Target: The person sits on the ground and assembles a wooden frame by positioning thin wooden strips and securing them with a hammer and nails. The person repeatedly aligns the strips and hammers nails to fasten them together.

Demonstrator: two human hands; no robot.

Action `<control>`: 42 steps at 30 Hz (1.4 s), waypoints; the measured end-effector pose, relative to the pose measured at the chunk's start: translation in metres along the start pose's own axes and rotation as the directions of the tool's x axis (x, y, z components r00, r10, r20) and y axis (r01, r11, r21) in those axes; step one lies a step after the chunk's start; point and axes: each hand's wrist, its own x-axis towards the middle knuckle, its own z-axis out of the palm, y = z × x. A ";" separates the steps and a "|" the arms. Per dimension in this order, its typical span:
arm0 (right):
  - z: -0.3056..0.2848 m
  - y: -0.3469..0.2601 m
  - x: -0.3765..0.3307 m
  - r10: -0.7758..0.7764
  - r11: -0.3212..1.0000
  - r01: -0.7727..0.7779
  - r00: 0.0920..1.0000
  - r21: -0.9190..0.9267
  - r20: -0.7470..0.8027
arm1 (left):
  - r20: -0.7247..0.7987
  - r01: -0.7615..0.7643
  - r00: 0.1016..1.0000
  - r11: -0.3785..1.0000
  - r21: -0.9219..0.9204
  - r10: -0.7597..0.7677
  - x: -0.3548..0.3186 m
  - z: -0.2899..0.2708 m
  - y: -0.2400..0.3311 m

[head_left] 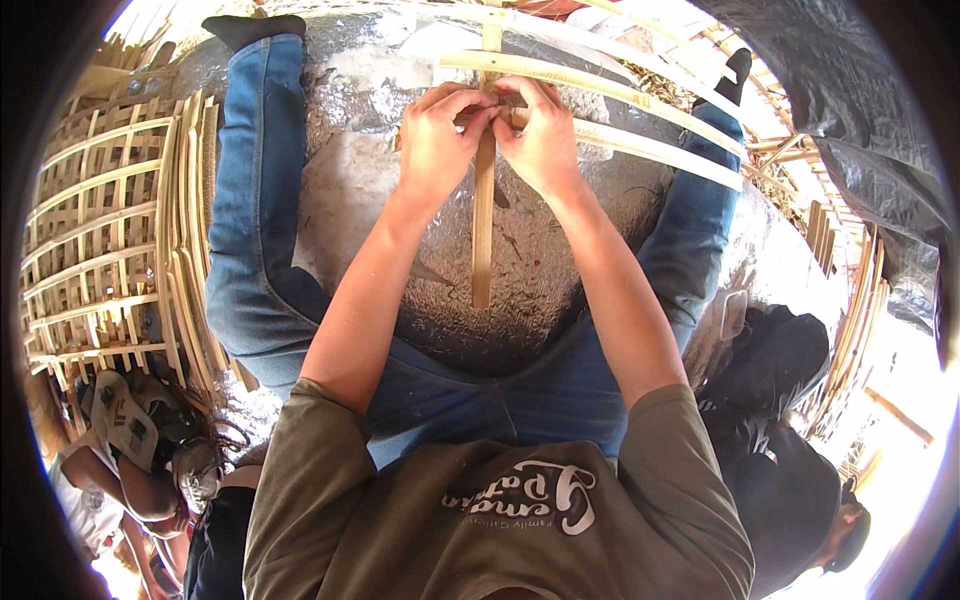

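My left hand point(440, 135) and my right hand point(541, 140) meet thumb to thumb over a crossing of flat bamboo strips. Both are closed in a pinch, fingertips almost touching. One upright strip point(483, 235) runs from under my fingers toward me. A curved cross strip point(655, 152) passes beneath my right hand and out to the right; my right fingers close around it. Just beyond my hands lies another cross strip point(570, 77), and farther off more strips arc to the right. Whatever small thing sits between my left fingertips is hidden.
My jeans-clad legs point(255, 170) spread around the worn grey ground sheet point(340, 190). At left stand a woven bamboo lattice point(95, 230) and a row of upright strips point(190, 240). People sit close behind on both sides. A dark tarp point(850, 110) hangs at upper right.
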 end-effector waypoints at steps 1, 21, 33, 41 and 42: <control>0.000 -0.001 0.001 0.008 1.000 -0.008 1.000 0.004 -0.002 | -0.001 -0.004 1.000 1.000 0.000 0.004 0.000 0.000 0.000; -0.011 0.000 -0.001 -0.048 0.995 0.042 0.997 0.095 0.066 | -0.014 -0.168 0.984 0.958 0.231 0.176 -0.006 0.003 -0.016; -0.013 -0.001 0.000 -0.048 0.994 0.040 0.996 0.104 0.079 | -0.023 -0.204 0.976 0.953 0.225 0.214 -0.004 0.001 -0.006; -0.012 0.001 0.001 -0.057 0.995 0.049 0.995 0.089 0.086 | -0.031 -0.169 0.984 0.973 0.156 0.176 -0.004 0.003 -0.016; -0.013 0.001 0.001 -0.062 0.995 0.055 0.994 0.081 0.085 | -0.031 -0.180 0.982 0.970 0.161 0.187 -0.004 0.003 -0.017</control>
